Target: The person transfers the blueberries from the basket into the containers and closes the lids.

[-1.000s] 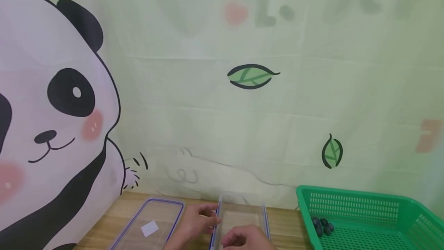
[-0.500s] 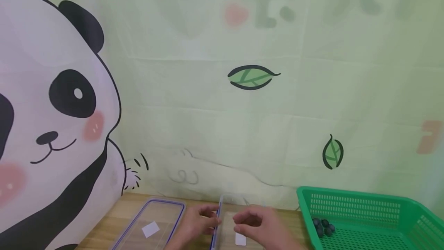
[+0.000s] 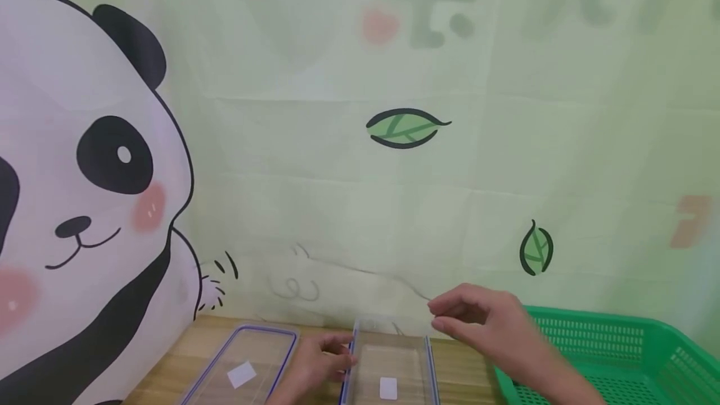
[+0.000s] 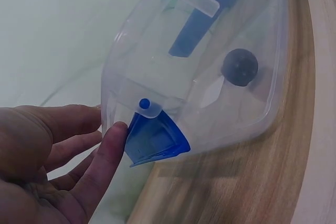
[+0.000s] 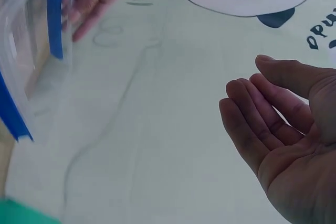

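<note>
A clear plastic box (image 3: 390, 364) with blue side latches stands mid-table. My left hand (image 3: 319, 364) is at its left wall, its fingertips touching the side beside a blue latch (image 4: 157, 139). In the left wrist view, a dark round berry (image 4: 240, 67), like a blueberry, lies inside near a white label (image 4: 212, 92). My right hand (image 3: 486, 324) is raised between the box and the green basket (image 3: 624, 355), its fingers loosely bent. Nothing shows between its fingers in the right wrist view. My right forearm hides the basket's left part.
Left of the box lies a clear lid (image 3: 255, 355) with a blue seal and a white label (image 3: 242, 374). Behind the wooden table (image 3: 194, 336) hangs a pale green cloth (image 3: 315, 205) printed with a panda and leaves.
My right hand has moved from over the box up and right toward the basket, uncovering the box's white label. The left hand stays at the box's side. The arm now covers the blueberries in the basket.
</note>
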Demonstrator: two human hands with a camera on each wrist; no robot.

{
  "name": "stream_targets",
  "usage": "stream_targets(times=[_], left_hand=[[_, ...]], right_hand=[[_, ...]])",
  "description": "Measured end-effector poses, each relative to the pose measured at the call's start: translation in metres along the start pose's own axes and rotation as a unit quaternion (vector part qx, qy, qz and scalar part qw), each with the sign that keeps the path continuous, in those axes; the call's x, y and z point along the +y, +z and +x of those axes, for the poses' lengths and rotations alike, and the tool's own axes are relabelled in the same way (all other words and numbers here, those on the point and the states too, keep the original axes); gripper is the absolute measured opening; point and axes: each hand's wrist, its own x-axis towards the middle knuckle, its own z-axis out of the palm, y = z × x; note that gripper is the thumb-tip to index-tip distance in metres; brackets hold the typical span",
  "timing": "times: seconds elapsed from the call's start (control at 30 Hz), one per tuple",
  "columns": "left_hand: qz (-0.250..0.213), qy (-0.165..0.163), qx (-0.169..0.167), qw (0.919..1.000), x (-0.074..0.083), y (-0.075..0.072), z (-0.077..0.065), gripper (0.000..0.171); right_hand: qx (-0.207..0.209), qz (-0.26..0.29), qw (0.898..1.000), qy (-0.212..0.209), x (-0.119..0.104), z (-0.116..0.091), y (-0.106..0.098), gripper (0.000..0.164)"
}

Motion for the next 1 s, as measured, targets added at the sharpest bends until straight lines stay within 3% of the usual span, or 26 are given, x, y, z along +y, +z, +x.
stream_targets(times=[0.17, 0.37, 0.63, 1.0], left_hand=[[-0.007, 0.004, -0.002, 1.0, -0.002, 0.0, -0.001, 0.039], [-0.015, 0.008, -0.005, 0.9999, -0.003, 0.0, 0.0, 0.039], [-0.006, 0.005, -0.003, 1.0, -0.004, -0.001, 0.0, 0.039], [-0.004, 0.004, 0.0, 1.0, -0.003, 0.0, -0.001, 0.038]], right_hand=[[0.021, -0.05, 0.998, 0.011, 0.001, -0.002, -0.026, 0.017], [0.022, -0.077, 0.993, 0.084, 0.021, -0.001, -0.057, 0.027], [0.012, -0.09, 0.988, 0.125, 0.065, 0.004, -0.089, 0.035], [-0.042, -0.093, 0.982, 0.156, 0.136, -0.001, -0.108, 0.034]])
